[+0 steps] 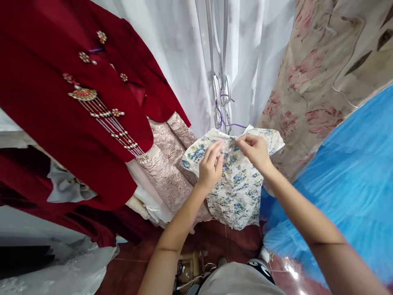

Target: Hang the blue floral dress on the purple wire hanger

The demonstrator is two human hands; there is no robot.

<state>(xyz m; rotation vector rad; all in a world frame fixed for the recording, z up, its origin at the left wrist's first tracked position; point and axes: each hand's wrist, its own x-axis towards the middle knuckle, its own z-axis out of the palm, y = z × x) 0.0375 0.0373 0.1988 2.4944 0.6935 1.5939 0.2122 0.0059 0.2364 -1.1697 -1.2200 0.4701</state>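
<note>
A white dress with blue flowers (239, 180) hangs in front of me on a purple hanger (221, 116). My right hand (254, 148) pinches the top edge of the dress at the middle of its neckline. Whatever small fastening is between those fingertips is too small to make out. Just left of that spot, my left hand (211, 164) hovers against the front of the dress, its fingers bent but apart and holding nothing visible.
A dark red jacket with beaded ornaments (76, 135) and a pink textured garment (172, 151) hang at left. White curtains (172, 49) are behind. At right are a floral cloth (307, 90) and a blue tulle dress (353, 176). A box with cables (190, 266) sits on the reddish floor.
</note>
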